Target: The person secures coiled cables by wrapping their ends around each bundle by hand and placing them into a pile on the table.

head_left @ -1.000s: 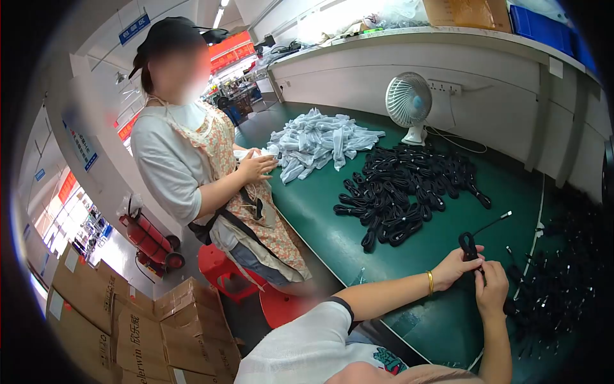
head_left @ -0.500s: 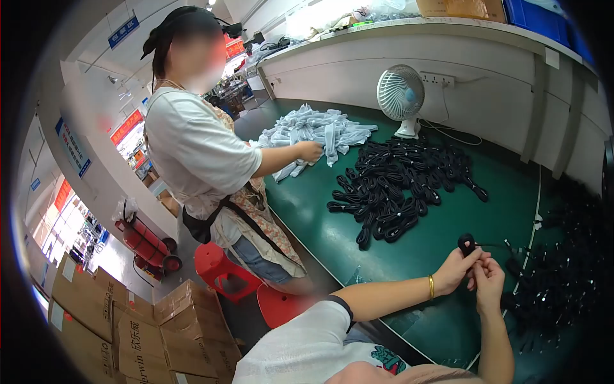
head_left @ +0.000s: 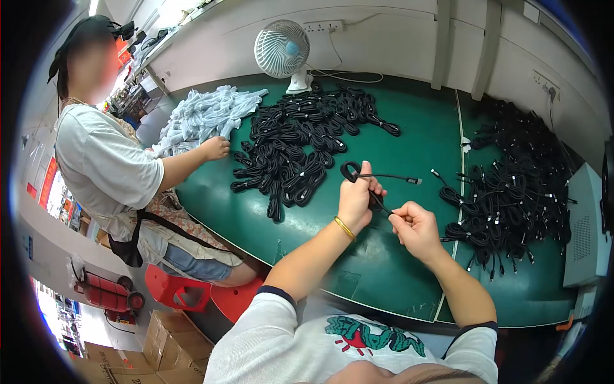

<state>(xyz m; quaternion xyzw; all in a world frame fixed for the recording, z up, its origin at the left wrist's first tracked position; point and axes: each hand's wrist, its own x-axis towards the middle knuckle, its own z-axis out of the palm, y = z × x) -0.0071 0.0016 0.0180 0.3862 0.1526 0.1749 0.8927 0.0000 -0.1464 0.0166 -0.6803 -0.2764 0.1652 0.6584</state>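
Note:
My left hand [head_left: 359, 200], with a gold bangle at its wrist, is closed round a coiled black cable [head_left: 349, 170]. One end of that cable, with a metal plug [head_left: 414, 181], sticks out to the right above my hands. My right hand [head_left: 416, 229] pinches another part of the same cable, just below and right of the left. On the green table, a pile of bundled black cables [head_left: 300, 137] lies to the left of my hands. A second heap of black cables with shiny plugs [head_left: 505, 198] lies to the right.
A co-worker [head_left: 105, 147] stands at the left, one hand by a pile of pale wrapped bundles [head_left: 204, 118]. A white fan [head_left: 281, 50] stands at the table's back. Red stools [head_left: 173, 288], cartons [head_left: 169, 342] and a grey metal box [head_left: 585, 224] are around the table.
The view has swung right, showing more of the right-hand heap. My hands have moved apart, and a cable end now sticks out from the coil. The co-worker's hand stays by the pale bundles.

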